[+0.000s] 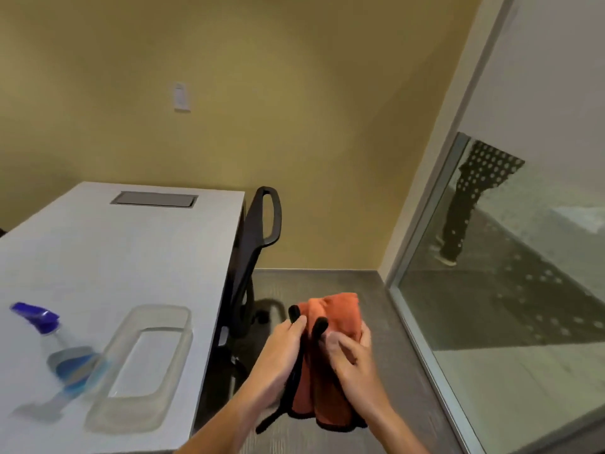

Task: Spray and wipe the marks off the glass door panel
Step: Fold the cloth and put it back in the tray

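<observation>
We held the orange cloth (330, 352) bunched between both hands: our left hand (281, 352) curled around its black-trimmed left edge, our right hand (352, 352) pinching the folds from the other side. The glass door panel (510, 306) stood to our right, well apart from the cloth and not yet touched. The spray bottle (62, 352) sat on the table (108, 244) to our left, blurred, just beside a clear plastic tray (144, 365).

We judged 2 risks. With both hands full of cloth, reaching for the bottle could drop the cloth onto the floor (327, 283) and dirty it. A badly wadded cloth could also smear the marks rather than lift them.

A black chair (258, 244) stood tucked against the table edge, between the bottle and the glass. Beyond the panel a person (471, 198) in dotted clothing was standing.
</observation>
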